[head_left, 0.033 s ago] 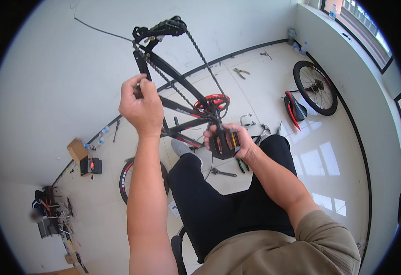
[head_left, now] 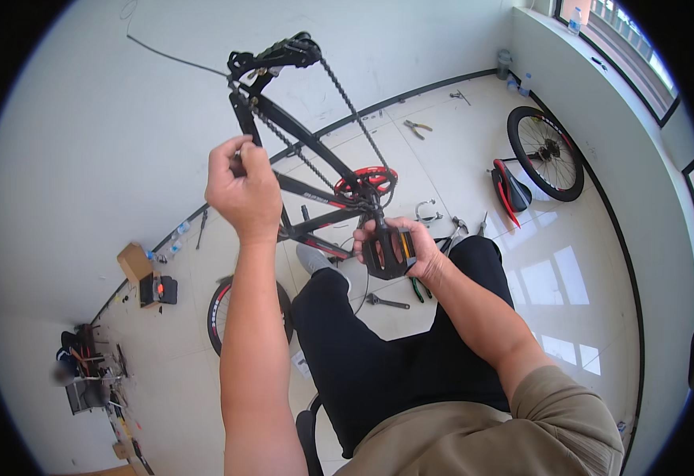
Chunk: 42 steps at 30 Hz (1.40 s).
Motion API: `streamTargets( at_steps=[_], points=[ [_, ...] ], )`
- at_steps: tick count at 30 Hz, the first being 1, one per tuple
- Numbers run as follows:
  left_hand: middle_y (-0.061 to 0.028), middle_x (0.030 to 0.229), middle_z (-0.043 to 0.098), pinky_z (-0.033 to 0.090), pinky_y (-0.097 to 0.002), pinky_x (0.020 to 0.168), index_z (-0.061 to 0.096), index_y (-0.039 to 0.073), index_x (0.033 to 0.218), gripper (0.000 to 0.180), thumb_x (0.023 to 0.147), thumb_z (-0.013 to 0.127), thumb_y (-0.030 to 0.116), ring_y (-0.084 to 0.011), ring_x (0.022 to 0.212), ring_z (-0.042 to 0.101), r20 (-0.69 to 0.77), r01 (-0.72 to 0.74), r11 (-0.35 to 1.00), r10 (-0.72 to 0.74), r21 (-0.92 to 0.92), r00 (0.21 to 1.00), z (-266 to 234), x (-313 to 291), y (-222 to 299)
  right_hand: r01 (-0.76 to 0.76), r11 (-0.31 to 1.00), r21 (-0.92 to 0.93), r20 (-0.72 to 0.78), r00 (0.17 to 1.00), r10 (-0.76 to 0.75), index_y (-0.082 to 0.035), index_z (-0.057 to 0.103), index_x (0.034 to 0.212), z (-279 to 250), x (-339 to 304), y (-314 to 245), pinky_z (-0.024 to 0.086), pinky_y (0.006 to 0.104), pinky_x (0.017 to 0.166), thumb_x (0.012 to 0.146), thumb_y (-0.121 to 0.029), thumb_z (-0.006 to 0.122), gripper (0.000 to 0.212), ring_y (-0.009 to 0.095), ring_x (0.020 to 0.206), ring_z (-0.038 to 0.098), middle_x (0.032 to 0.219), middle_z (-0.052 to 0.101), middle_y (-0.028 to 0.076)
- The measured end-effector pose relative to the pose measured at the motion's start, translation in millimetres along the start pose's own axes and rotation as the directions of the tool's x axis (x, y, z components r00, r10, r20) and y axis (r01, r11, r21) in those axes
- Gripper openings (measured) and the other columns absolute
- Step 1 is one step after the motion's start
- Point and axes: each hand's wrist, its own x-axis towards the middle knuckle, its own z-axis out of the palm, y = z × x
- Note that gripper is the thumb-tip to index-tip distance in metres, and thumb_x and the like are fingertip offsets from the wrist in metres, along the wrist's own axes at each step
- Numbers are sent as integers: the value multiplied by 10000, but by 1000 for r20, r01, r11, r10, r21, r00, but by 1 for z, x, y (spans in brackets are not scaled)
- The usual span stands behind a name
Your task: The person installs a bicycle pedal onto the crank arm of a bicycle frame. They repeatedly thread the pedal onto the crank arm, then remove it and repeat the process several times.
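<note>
The left hand [head_left: 245,189] is clenched around the black bicycle frame [head_left: 298,132] near its upper end; just below the frame, the right hand [head_left: 421,244] grasps a pedal [head_left: 387,254]. Right of the frame are a wheel [head_left: 552,148] and a saddle [head_left: 517,190].

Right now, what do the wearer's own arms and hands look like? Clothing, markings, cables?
Left hand and right hand: ungloved, five-digit human hands; no rings show on the visible fingers. Both forearms bare, no watch, cables or markings visible. Short khaki-brown cloth sleeve on the right upper arm; left sleeve out of view.
</note>
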Motion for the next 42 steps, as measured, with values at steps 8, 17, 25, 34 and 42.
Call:
streamTargets(
  at_steps=[8,17,25,34,42],
  points=[
    [11,722,600,417,-241,558,696,4,948,126,896,614,84,-68,613,486,-10,-1,998,2,62,1000,1,-3,2,53,996,71,-9,999,-53,13,708,1022,-19,-5,-9,492,516,1046,915,-246,652,285,325,1078,657,1141,693,148],
    [0,742,603,397,-234,557,690,-26,945,151,893,597,80,-78,610,480,-41,47,997,-44,59,998,3,-2,6,17,998,58,56,998,-20,15,687,1096,-11,-13,-15,521,458,942,893,-250,614,342,280,934,659,1067,688,165],
    [-22,793,656,415,-237,567,698,-34,945,181,906,592,108,-82,624,492,-50,35,996,-31,84,998,4,-2,6,76,996,37,42,996,-77,1,692,1035,-32,-9,-20,570,453,872,913,-241,603,285,253,894,682,1066,693,147],
    [-16,769,624,396,-227,559,690,-40,946,164,894,605,91,-81,627,489,-63,59,998,-57,31,996,4,-3,9,-8,998,65,83,997,2,7,681,1125,-24,-15,-20,558,488,920,949,-287,613,350,314,962,698,1169,679,210],
    [-11,757,614,392,-230,549,693,-34,949,163,894,607,94,-78,609,478,-60,40,998,-38,42,997,4,-2,9,39,999,28,28,999,-40,18,701,1085,-29,-16,-27,598,402,792,935,-252,627,318,291,943,686,1187,676,209]
  ],
)
